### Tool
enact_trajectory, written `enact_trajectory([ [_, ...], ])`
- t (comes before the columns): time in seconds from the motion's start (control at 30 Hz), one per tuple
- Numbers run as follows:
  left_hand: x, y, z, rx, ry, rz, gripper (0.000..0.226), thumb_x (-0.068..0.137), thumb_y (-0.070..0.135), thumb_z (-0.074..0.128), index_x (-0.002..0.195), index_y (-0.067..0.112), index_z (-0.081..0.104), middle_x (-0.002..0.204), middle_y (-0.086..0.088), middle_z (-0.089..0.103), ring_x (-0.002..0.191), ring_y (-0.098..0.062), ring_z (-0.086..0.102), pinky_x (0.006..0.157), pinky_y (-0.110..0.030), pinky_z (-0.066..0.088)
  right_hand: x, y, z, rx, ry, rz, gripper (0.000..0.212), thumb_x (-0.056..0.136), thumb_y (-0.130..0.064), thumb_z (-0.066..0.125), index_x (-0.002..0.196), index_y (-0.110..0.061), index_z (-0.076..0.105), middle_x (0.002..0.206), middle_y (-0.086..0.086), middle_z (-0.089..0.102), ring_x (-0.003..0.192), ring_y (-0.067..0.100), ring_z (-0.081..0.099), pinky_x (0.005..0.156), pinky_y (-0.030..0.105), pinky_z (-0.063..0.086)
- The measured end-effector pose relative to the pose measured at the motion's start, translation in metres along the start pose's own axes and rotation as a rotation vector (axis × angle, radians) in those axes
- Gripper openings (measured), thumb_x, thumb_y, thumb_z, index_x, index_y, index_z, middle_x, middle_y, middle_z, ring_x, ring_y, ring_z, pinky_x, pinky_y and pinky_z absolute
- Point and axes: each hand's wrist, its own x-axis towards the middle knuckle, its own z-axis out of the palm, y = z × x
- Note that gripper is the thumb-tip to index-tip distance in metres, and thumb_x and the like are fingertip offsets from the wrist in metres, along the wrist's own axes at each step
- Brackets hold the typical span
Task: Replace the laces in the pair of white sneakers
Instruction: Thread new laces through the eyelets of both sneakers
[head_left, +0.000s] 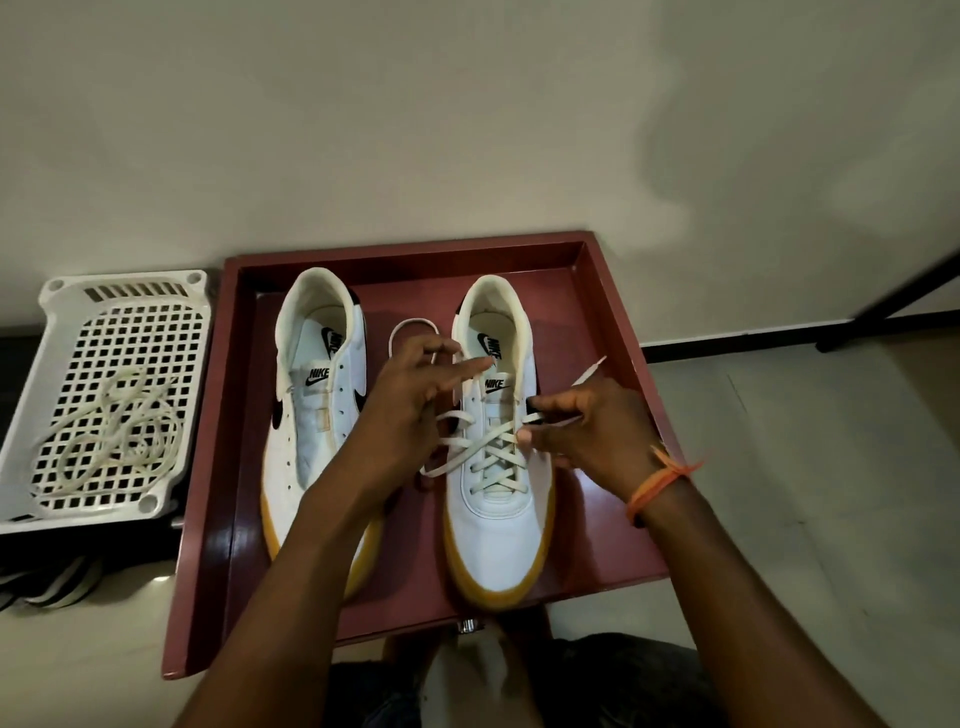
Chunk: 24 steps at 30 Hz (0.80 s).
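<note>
right hand (582, 436) pinches the lace (488, 441) at the right sneaker (493, 467)'s 3 o'clock eyelets; left hand (410, 395) holds the other end taut at 9 o'clock. unlaced left sneaker (317, 415) waits alongside in the tray (613, 332).

Both hands lacing right sneaker (496, 499), unlaced left sneaker (311, 415), maroon tray (218, 467)

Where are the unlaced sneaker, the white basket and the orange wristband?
unlaced sneaker (311, 441), head view, on its tongue.
white basket (67, 306), head view, on its far left rim.
orange wristband (655, 486), head view, on the band at the right wrist.
</note>
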Motion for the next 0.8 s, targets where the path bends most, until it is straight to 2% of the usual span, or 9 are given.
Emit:
enact_trajectory([
  [0.1,-0.002,0.008,0.001,-0.02,-0.013,0.001,0.072,0.072,-0.034,0.04,0.124,0.008,0.067,0.124,-0.01,0.048,0.112,0.005,0.046,0.081,0.001,0.039,-0.001,-0.002,0.007,-0.028,0.094,-0.057,0.009,0.076,-0.011,0.082,0.082,-0.006,0.077,0.074,0.007,0.073,0.054,0.014,0.065,0.056,0.026,0.059],
  [0.2,-0.002,0.003,-0.001,-0.025,-0.011,-0.022,0.078,0.069,-0.033,0.039,0.122,0.018,0.068,0.123,-0.006,0.051,0.109,0.0,0.051,0.078,-0.006,0.044,0.001,0.001,0.003,0.053,0.088,-0.001,0.011,0.076,-0.005,0.081,0.071,-0.003,0.072,0.063,0.006,0.069,0.055,0.016,0.066,0.053,0.023,0.057],
  [0.27,-0.003,0.0,-0.001,-0.034,-0.004,-0.008,0.084,0.068,-0.031,0.038,0.121,0.028,0.066,0.122,-0.005,0.054,0.108,-0.003,0.053,0.082,-0.015,0.048,0.006,0.008,-0.014,0.284,0.191,0.105,0.013,0.076,0.004,0.078,0.069,-0.002,0.069,0.06,0.005,0.068,0.057,0.019,0.067,0.058,0.028,0.059],
  [0.37,-0.003,0.004,-0.002,-0.071,0.01,-0.01,0.08,0.07,-0.031,0.037,0.12,0.023,0.067,0.122,-0.008,0.054,0.111,0.005,0.051,0.083,-0.006,0.044,0.011,0.024,-0.044,0.471,0.406,0.187,0.015,0.077,0.007,0.075,0.071,-0.004,0.067,0.071,0.019,0.069,0.066,0.03,0.069,0.073,0.045,0.06],
  [0.43,-0.004,0.008,-0.001,-0.11,0.013,-0.012,0.073,0.071,-0.033,0.037,0.121,0.011,0.068,0.121,-0.011,0.054,0.11,0.012,0.05,0.082,-0.002,0.042,0.009,0.027,-0.048,0.415,0.361,0.192,0.015,0.076,0.009,0.075,0.084,-0.003,0.069,0.086,0.024,0.07,0.075,0.034,0.071,0.072,0.048,0.061],
  [0.53,-0.004,0.007,0.001,-0.103,0.011,-0.014,0.072,0.073,-0.033,0.035,0.122,0.009,0.068,0.121,-0.011,0.053,0.108,0.014,0.049,0.081,0.0,0.042,0.004,0.013,-0.034,0.369,0.114,0.175,0.057,0.074,0.018,0.07,0.121,-0.014,0.061,0.103,0.016,0.067,0.074,0.038,0.072,0.06,0.048,0.061],
  [0.57,-0.004,0.006,0.001,-0.106,0.012,-0.024,0.072,0.074,-0.033,0.035,0.122,0.009,0.068,0.122,-0.011,0.052,0.108,0.013,0.049,0.081,-0.001,0.042,0.001,0.005,-0.028,0.338,0.046,0.146,0.059,0.075,0.016,0.071,0.122,-0.017,0.06,0.101,0.016,0.067,0.07,0.038,0.072,0.057,0.047,0.06],
  [0.7,-0.003,0.004,0.001,-0.069,0.025,-0.001,0.071,0.076,-0.03,0.036,0.122,0.013,0.068,0.123,-0.01,0.054,0.112,0.012,0.048,0.085,-0.002,0.042,-0.004,-0.01,0.001,0.185,-0.024,0.103,0.018,0.081,-0.006,0.077,0.095,-0.002,0.066,0.081,0.02,0.069,0.064,0.035,0.07,0.052,0.042,0.06],
  [0.8,-0.004,0.004,0.0,-0.094,0.017,-0.034,0.073,0.076,-0.031,0.034,0.122,0.015,0.068,0.123,-0.007,0.053,0.111,0.014,0.048,0.084,-0.001,0.042,0.001,-0.004,0.002,0.228,0.015,0.129,0.015,0.081,-0.002,0.076,0.078,0.003,0.063,0.069,0.017,0.068,0.058,0.028,0.068,0.053,0.04,0.06],
])
